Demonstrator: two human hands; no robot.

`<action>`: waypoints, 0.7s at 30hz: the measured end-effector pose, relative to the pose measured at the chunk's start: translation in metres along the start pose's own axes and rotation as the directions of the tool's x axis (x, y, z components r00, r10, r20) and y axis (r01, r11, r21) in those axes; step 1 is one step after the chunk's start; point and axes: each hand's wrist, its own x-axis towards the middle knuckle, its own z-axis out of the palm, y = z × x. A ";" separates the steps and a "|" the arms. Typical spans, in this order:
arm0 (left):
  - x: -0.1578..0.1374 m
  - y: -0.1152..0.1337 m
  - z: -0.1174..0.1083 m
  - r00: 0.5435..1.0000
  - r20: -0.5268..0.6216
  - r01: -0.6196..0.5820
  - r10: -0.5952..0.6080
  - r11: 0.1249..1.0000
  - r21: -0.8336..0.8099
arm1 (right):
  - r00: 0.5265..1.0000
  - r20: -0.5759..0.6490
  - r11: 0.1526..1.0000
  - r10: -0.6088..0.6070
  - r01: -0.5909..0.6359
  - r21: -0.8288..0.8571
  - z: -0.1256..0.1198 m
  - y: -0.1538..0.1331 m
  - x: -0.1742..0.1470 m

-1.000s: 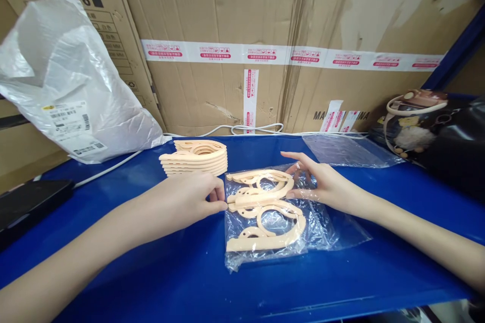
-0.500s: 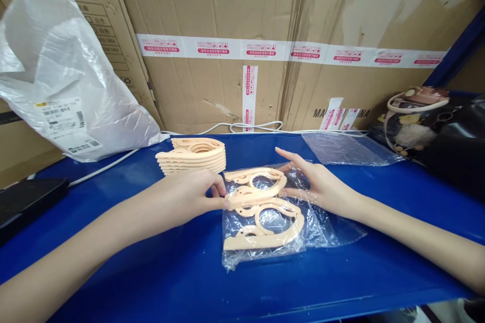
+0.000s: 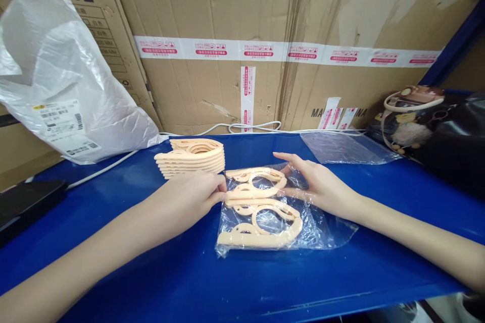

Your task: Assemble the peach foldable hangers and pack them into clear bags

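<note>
Cream plastic folding hangers (image 3: 261, 240) lie in a clear plastic bag (image 3: 322, 234) on the blue table. Two groups show, one behind the other. With thumb and fingers closed, my left hand (image 3: 200, 192) pinches the left end of the rear folding hanger (image 3: 252, 194). Its rounded right end sits between the thumb and a finger of my right hand (image 3: 320, 181), whose index finger stretches out above the bag. Just behind my left hand stands a neat stack of more folding hangers (image 3: 193, 159), outside the bag.
A large white plastic mailing bag (image 3: 71, 86) leans at the left, near a black device (image 3: 30, 209). Cardboard boxes (image 3: 212, 15) form the back wall, with a white cable (image 3: 223, 125) along their foot. Right are a flat clear bag (image 3: 348, 149) and a black bag (image 3: 458, 136) with charms.
The rear hanger's left end has moved back, away from the front group. The bag's front edge has shifted slightly back and left. Both hands keep their places at the hanger's ends.
</note>
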 end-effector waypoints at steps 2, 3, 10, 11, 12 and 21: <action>-0.001 0.000 0.000 1.000 0.009 0.002 -0.002 1.000 0.005 | 1.000 -0.008 1.000 -0.013 0.013 -0.029 0.000 0.000 -0.001; -0.001 0.000 -0.001 1.000 0.018 0.008 -0.008 1.000 0.005 | 1.000 -0.009 0.999 -0.019 0.018 -0.043 0.000 -0.001 -0.001; -0.010 -0.005 -0.007 0.997 -0.072 -0.033 0.036 0.999 0.039 | 0.999 0.001 0.995 -0.046 0.046 -0.088 -0.001 -0.002 -0.003; -0.009 -0.006 -0.006 0.995 -0.072 -0.062 0.064 0.998 0.029 | 0.998 0.007 0.995 -0.055 0.055 -0.080 -0.001 -0.001 -0.003; -0.008 -0.007 -0.005 0.993 -0.062 -0.096 0.096 0.995 0.014 | 0.998 0.013 0.996 -0.062 0.063 -0.070 -0.001 0.000 -0.003; 0.001 -0.014 0.004 0.966 -0.039 -0.254 0.254 0.967 0.004 | 0.998 0.018 0.998 -0.057 0.057 -0.001 0.001 0.005 -0.003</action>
